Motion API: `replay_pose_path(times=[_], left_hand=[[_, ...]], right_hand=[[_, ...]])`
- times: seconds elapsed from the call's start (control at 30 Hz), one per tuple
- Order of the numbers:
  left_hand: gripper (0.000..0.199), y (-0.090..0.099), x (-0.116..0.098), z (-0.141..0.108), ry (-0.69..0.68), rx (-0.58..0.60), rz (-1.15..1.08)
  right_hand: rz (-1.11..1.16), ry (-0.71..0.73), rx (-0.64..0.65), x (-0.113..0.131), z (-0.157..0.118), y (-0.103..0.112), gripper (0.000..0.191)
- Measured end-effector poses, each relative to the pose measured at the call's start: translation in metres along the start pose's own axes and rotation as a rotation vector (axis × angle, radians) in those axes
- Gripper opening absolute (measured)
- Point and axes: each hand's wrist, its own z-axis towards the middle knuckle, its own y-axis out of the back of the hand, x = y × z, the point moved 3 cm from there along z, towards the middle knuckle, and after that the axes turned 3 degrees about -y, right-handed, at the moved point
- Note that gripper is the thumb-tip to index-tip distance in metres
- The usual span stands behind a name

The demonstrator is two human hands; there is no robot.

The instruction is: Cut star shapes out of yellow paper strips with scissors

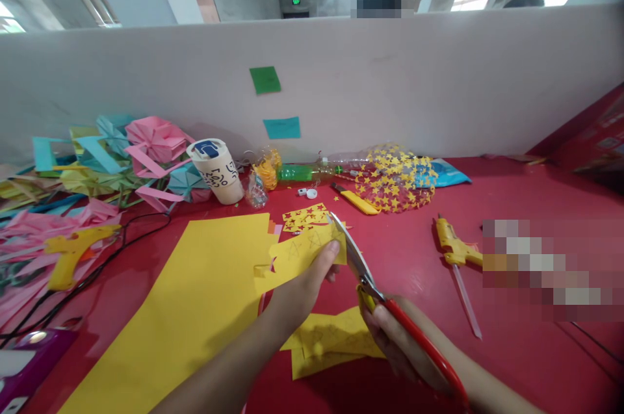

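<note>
My left hand pinches a yellow paper strip with stars drawn on it, thumb on top. In my right hand are large scissors with red handles; their blades rise beside the strip's right end, close to my left thumb. Whether the blades touch the paper I cannot tell. More yellow strips lie under and between my hands. A big yellow sheet spreads to the left. Beyond the strip lies yellow paper with star-shaped holes.
Yellow glue guns lie left and right. Folded coloured paper, a white cup, a green bottle, a yellow cutter and a star-covered clear bottle stand or lie near the white partition.
</note>
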Motion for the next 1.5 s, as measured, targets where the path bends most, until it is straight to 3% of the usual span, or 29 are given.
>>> replay_pose_path(times=[0.17,0.4,0.5,0.63,1.03,1.17,1.5], left_hand=[[0.043,0.002,0.004,0.005,-0.023,0.061,-0.048],[0.039,0.007,0.005,0.007,-0.042,-0.004,-0.031],[0.036,0.007,0.002,0.009,-0.129,0.0,-0.094],[0.028,0.007,-0.002,0.016,-0.269,0.09,-0.277],[0.017,0.019,-0.009,0.025,-0.158,0.117,-0.438],[0.017,0.02,-0.009,0.025,-0.192,0.128,-0.387],[0.016,0.022,-0.011,0.024,-0.24,0.117,-0.266]], right_hand=[[-0.007,-0.022,0.015,-0.002,0.001,0.001,0.063],[-0.028,0.043,-0.057,-0.011,0.004,0.002,0.058],[-0.043,0.057,-0.049,-0.009,0.005,0.004,0.057],[-0.075,0.067,-0.047,-0.005,0.005,0.007,0.056],[-0.273,0.107,-0.035,-0.013,0.007,0.012,0.045],[-0.272,0.121,-0.079,-0.014,0.007,0.013,0.045],[-0.347,0.14,0.012,-0.004,0.004,0.012,0.05]])
